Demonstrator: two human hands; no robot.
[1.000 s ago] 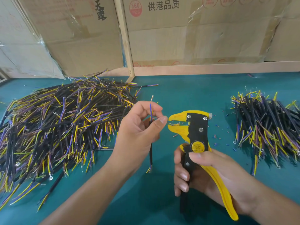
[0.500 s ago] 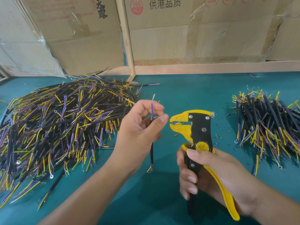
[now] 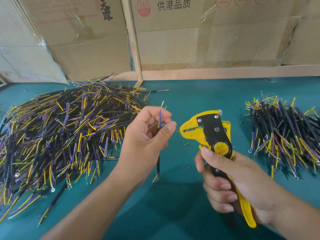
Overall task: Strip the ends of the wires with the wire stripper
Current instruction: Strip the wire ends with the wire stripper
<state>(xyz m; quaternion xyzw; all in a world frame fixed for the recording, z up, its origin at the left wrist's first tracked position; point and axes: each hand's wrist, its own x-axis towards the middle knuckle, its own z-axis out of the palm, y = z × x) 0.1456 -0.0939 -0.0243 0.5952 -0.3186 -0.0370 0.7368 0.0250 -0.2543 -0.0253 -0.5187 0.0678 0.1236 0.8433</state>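
Note:
My left hand [image 3: 147, 135] pinches a black cable [image 3: 158, 163] that hangs below the fist. Its thin blue and yellow inner wires [image 3: 159, 116] stick up between thumb and fingers, and one bare copper tip points up. My right hand [image 3: 230, 179] grips the handles of a yellow and black wire stripper [image 3: 210, 134]. The stripper's jaws face left, a short gap away from my left thumb. A thin wire end pokes from under the thumb toward the jaws.
A large heap of black cables with coloured ends [image 3: 60, 135] covers the left of the green table [image 3: 181, 205]. A smaller pile [image 3: 284, 135] lies at the right. Bits of cut insulation [image 3: 186, 144] are scattered near the stripper. Cardboard boxes [image 3: 207, 32] line the back.
The stripper has shifted a little to the right and tilted, its jaws drawing away from my left thumb. My left hand keeps its hold on the cable.

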